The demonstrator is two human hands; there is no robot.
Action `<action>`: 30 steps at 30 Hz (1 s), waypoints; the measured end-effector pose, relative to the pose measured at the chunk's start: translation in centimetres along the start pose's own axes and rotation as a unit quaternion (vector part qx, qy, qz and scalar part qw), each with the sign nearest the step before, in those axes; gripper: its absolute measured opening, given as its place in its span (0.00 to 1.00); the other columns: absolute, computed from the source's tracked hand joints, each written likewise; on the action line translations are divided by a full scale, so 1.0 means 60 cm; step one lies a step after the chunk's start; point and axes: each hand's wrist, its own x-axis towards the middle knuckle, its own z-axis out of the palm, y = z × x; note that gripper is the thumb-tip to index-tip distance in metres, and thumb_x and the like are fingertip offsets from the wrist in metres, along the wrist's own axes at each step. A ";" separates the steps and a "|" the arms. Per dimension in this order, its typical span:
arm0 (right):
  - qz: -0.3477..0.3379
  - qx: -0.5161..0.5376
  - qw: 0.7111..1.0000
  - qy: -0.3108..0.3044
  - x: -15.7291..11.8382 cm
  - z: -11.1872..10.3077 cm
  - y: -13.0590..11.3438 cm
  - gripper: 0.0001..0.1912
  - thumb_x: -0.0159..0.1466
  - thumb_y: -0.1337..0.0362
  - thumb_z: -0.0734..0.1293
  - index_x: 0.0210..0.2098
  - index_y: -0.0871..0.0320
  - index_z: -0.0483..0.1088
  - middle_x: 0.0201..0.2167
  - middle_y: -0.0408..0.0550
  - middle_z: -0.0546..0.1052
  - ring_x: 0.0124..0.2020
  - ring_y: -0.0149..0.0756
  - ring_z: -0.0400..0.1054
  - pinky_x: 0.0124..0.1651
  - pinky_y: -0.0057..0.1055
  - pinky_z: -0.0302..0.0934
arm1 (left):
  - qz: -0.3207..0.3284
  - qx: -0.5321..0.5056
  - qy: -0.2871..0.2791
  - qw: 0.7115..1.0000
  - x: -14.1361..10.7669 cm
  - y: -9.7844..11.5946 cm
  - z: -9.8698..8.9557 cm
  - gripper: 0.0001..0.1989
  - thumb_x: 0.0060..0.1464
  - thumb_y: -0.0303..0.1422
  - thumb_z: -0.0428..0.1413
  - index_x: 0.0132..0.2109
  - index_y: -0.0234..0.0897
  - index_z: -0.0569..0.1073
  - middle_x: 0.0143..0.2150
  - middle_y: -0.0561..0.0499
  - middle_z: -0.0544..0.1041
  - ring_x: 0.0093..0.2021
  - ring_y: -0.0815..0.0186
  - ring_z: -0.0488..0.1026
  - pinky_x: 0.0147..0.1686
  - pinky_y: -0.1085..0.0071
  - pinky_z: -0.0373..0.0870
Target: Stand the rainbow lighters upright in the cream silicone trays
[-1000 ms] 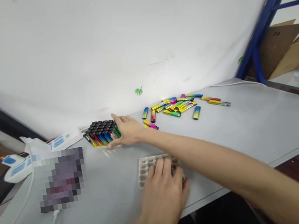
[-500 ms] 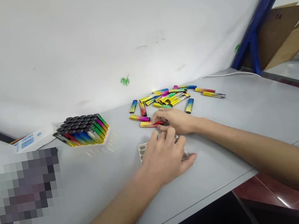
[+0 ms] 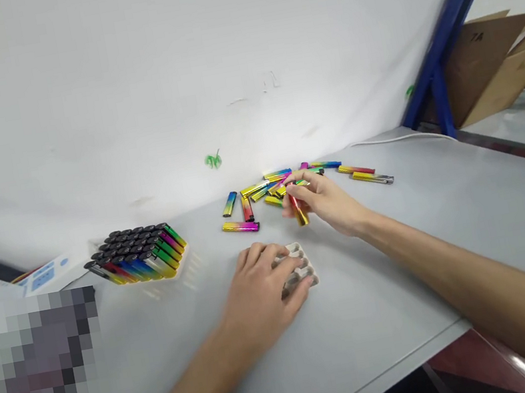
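Between the thumb and fingers of my right hand (image 3: 321,199) is a red and yellow lighter (image 3: 298,207), held above the table. My left hand (image 3: 263,291) rests over a pale tray with rounded slots (image 3: 304,257), its fingers spread across it; part of the tray is hidden under the hand. Behind both hands several loose lighters (image 3: 240,227) in shiny mixed colours lie scattered near the wall. To the left, several lighters (image 3: 143,255) with dark ends up stand packed together in a block on a pale base.
A blurred-out dark object (image 3: 44,370) lies at the left of the grey table (image 3: 215,388), beside a white and blue box (image 3: 45,275). A white cable (image 3: 399,137) runs along the back right. Blue metal framing (image 3: 445,22) and cardboard (image 3: 487,62) stand beyond it.
My right hand has picked up the red and yellow lighter from the table. My left hand has shifted left on the tray, uncovering its right side. The view has moved slightly.
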 end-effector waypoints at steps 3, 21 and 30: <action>0.023 0.022 0.999 0.028 0.003 0.005 0.006 0.15 0.66 0.49 0.63 0.44 0.52 0.63 0.23 0.34 0.65 0.14 0.24 0.54 0.17 0.24 0.48 | -0.002 -0.012 -0.010 1.000 -0.001 -0.001 0.001 0.12 0.62 0.38 0.54 0.50 0.45 0.77 0.52 0.50 0.75 0.52 0.58 0.68 0.53 0.56 0.67; 0.046 -0.155 0.987 -0.003 -0.002 0.028 0.043 0.31 0.67 0.39 0.52 0.33 0.58 0.71 0.20 0.40 0.61 0.22 0.31 0.56 0.25 0.28 0.50 | 0.008 0.017 -0.019 1.000 0.001 -0.025 0.009 0.18 0.62 0.37 0.54 0.58 0.43 0.72 0.59 0.48 0.73 0.60 0.57 0.67 0.59 0.54 0.68; 0.069 -0.118 0.990 -0.031 -0.006 0.028 0.034 0.35 0.65 0.34 0.51 0.28 0.58 0.69 0.15 0.38 0.57 0.16 0.28 0.50 0.21 0.27 0.46 | 0.018 0.006 -0.013 1.000 0.002 -0.026 0.009 0.19 0.62 0.36 0.54 0.59 0.44 0.72 0.60 0.47 0.73 0.60 0.56 0.67 0.59 0.53 0.69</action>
